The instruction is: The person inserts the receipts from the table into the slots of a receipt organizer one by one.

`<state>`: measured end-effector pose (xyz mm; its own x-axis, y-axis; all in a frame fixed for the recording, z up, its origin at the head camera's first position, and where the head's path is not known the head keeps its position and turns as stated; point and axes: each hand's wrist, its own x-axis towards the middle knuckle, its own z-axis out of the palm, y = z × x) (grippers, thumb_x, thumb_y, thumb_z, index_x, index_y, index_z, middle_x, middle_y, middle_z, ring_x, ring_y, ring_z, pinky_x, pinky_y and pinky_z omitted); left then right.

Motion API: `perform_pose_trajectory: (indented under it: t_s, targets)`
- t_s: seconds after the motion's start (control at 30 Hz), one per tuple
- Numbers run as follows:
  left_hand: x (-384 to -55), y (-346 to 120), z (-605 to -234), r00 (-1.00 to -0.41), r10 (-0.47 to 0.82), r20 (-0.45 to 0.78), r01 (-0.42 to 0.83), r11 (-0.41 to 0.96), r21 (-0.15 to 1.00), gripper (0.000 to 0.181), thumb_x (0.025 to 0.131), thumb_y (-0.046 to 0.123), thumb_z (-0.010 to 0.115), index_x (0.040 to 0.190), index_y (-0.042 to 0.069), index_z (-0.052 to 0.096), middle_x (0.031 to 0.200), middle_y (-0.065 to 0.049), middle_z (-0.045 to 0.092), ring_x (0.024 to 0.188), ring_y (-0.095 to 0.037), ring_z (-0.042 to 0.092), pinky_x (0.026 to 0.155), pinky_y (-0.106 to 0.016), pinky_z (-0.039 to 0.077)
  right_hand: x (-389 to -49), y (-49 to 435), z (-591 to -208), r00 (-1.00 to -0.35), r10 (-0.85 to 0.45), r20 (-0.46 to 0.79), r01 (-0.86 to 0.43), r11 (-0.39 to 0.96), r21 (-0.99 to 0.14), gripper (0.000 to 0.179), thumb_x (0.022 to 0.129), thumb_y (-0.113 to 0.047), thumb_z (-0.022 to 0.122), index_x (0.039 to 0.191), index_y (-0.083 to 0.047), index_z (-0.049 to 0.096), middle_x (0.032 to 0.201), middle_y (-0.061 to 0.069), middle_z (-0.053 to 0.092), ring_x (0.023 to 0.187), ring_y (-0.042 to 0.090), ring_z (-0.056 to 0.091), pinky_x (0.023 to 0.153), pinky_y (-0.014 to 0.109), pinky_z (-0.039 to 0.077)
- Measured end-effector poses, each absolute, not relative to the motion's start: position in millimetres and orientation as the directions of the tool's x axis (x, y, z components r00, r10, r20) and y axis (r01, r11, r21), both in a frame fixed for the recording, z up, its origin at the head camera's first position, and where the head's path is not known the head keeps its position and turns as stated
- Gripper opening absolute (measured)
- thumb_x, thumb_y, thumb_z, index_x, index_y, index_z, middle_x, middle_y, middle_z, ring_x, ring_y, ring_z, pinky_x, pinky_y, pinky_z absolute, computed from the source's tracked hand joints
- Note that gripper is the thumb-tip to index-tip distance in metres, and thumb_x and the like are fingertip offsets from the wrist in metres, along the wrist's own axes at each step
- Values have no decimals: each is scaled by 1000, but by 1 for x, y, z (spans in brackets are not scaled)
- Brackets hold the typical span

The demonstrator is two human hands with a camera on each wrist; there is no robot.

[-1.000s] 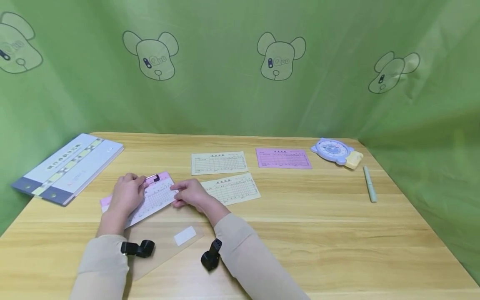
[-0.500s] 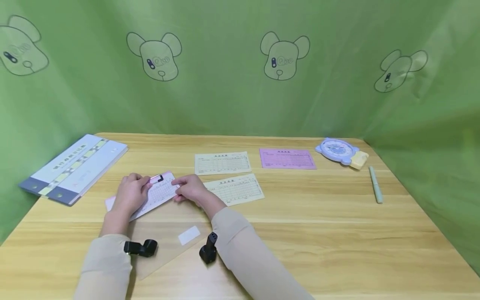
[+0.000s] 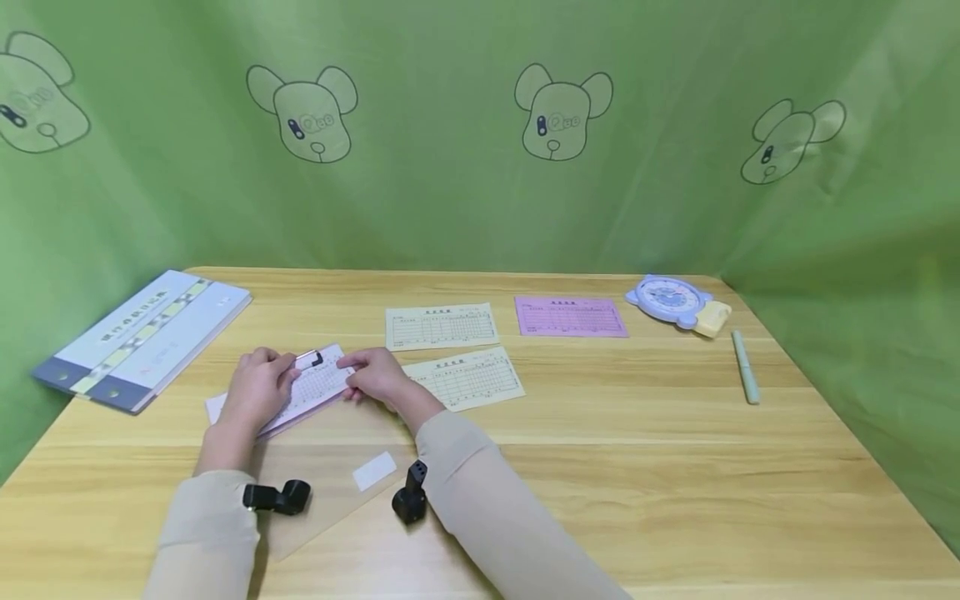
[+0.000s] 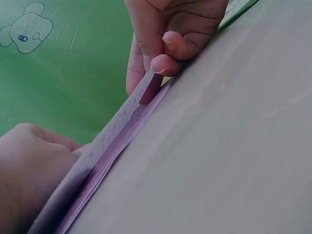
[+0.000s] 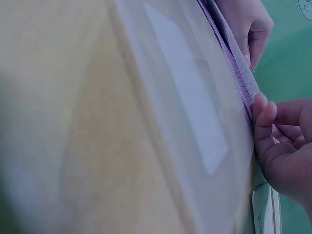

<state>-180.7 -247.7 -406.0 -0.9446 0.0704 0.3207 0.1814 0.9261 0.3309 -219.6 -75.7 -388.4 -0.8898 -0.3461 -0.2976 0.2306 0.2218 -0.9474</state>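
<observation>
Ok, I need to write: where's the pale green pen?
In the head view, the pale green pen lies near the right edge of the table, just below the yellow block.

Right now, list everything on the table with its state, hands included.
Left hand: holds the white form beside the clip
Right hand: pinches the white form's right end
White form: tilted, near edge parted from the lower pink form
Clip: on the white form, clamping unclear
Clear sleeve: flat
Book: closed
Pale forms: flat
Loose pink form: flat
Dial: face up
Block: beside the dial
Pen: lying flat
</observation>
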Motion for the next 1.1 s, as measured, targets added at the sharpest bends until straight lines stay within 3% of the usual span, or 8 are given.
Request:
perform_pose_trajectory:
  t_s: [0.43, 0.87, 1.1]
  targets:
    - [-180, -245, -408, -962, 13, 272, 126, 906, 404, 34, 85, 14, 49, 109, -9, 53, 99, -25, 45, 91, -38, 38, 79, -48, 30, -204, -53, -389, -897, -367, -246, 187, 187, -964, 28, 75, 11, 57, 102, 5, 58, 74, 10, 59, 53, 13, 54, 51, 23, 48]
    - [-179, -245, -408, -959, -51, 279, 90, 877, 472, 36, 83, 15, 51, 108, -10, 53, 99, -24, 45, 94, -38, 39, 80, -49, 30, -192, 14, -357, -868, -481, -122, 55, 151, -987, 35, 79, 2, 56, 114, 6, 50, 92, 13, 57, 84, 30, 56, 71, 35, 47]
    - [-179, -245, -408, -961, -75, 265, 73, 858, 508, 35, 83, 16, 51, 108, -9, 54, 101, -24, 45, 95, -37, 38, 80, -48, 29, -202, 63, -348, -890, -449, -75, 2, 160, -987, 43, 77, 4, 56, 118, 6, 46, 105, 21, 53, 96, 35, 50, 79, 42, 42]
